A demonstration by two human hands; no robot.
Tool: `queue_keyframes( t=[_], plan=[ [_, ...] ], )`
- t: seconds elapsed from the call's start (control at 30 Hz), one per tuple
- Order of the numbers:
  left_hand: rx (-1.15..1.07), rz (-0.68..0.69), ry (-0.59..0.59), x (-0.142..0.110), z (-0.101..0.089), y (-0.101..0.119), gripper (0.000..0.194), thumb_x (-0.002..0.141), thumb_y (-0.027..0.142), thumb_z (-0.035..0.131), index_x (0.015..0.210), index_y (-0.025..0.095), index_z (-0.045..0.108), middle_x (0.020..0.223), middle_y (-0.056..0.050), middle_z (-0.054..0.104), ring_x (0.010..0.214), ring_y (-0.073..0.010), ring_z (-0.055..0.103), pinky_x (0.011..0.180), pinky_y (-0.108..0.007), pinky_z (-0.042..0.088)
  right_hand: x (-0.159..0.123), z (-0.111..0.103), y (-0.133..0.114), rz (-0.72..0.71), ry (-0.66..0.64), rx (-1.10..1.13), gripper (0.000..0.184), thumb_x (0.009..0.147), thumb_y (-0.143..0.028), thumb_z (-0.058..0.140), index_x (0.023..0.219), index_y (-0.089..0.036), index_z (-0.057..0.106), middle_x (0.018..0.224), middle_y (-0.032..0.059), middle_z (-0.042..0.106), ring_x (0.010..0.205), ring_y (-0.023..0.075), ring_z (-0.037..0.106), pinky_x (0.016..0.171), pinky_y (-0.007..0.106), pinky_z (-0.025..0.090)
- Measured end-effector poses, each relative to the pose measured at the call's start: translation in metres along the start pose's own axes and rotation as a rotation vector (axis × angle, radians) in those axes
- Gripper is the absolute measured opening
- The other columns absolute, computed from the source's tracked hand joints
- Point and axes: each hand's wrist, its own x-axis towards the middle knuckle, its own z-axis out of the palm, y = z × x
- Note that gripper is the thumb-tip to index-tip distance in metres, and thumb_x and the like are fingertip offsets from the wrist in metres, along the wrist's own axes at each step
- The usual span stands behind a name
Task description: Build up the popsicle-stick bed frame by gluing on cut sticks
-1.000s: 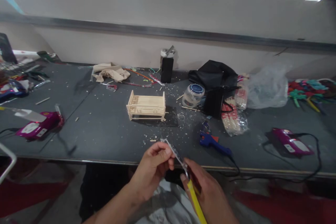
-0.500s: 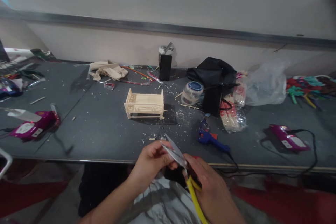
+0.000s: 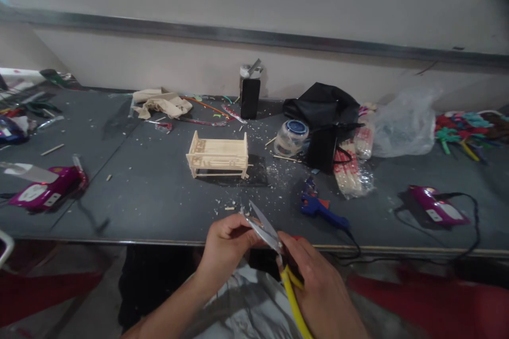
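My right hand [image 3: 314,270] is closed on a pair of scissors [image 3: 271,233] with yellow handles. Their blades are parted and point up and left over the table's front edge. My left hand [image 3: 228,238] is closed in a pinch right beside the lower blade; what its fingertips hold is too small and hidden to make out. Beyond both hands a small bed-like frame of pale wooden sticks [image 3: 218,153] stands upright on the dark table [image 3: 151,196]. Little offcuts and a short stick piece [image 3: 229,208] lie just past my left fingertips.
To the right lie a blue glue gun [image 3: 324,209], a clear jar with a blue lid [image 3: 292,137], a black bag [image 3: 322,106] and bagged sticks [image 3: 350,169]. Purple power strips [image 3: 435,206] with cords sit at both sides. A black phone [image 3: 250,98] leans upright at the back.
The view has tilted slightly downward. Both hands and the scissors keep nearly the same position, with the blades still parted beside my left fingers.
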Motion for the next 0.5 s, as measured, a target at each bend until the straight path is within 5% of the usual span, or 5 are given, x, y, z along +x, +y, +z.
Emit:
queue_keyframes(
  t=[0.5],
  plan=[
    [0.221,0.15,-0.011,0.0023,-0.0021,-0.0026,0.006,0.07,0.02,0.07,0.068,0.015,0.071,0.068,-0.003,0.069,0.065,-0.0155,0.064,0.062,-0.023,0.054,0.0009,-0.0033,-0.0029,0.024,-0.031,-0.011,0.062,0.072,-0.003,0.043,0.131,-0.02,0.048,0.107,0.0107,0.059,0.1,0.0258,0.059,0.086,0.042,0.049]
  ],
)
